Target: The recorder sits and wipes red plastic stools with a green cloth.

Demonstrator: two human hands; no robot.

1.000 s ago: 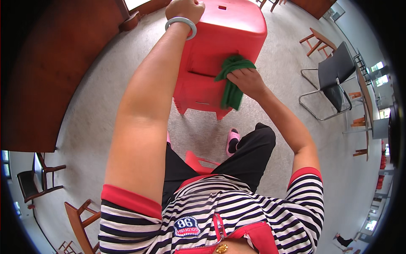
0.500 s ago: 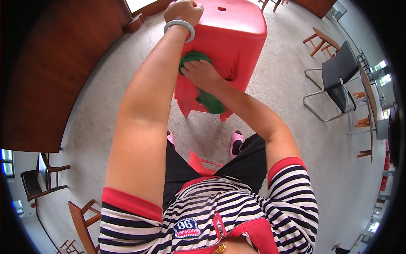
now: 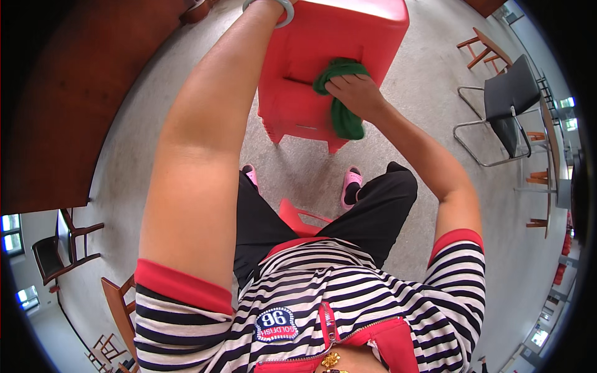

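A tall red plastic stool (image 3: 298,53), perhaps several stacked, stands in front of me with its side facing me. My right hand (image 3: 357,93) presses a bunched green cloth (image 3: 347,121) against the right part of that side. Its fingers are curled over the cloth, and a loose end hangs below. My left arm reaches up to the stool's top left edge. A pale bangle (image 3: 288,17) circles the left wrist, while the hand itself lies beyond the picture's upper edge.
A large dark brown wooden piece of furniture (image 3: 68,93) rises at the left. At the right are a black chair with a metal frame (image 3: 511,90) and a small wooden stool (image 3: 488,50). Part of a red seat (image 3: 298,217) shows between my legs, above the grey floor (image 3: 429,102).
My right hand and the green cloth have slid rightward across the stool's side. The view has shifted, so the stool sits higher and my left hand has left the picture.
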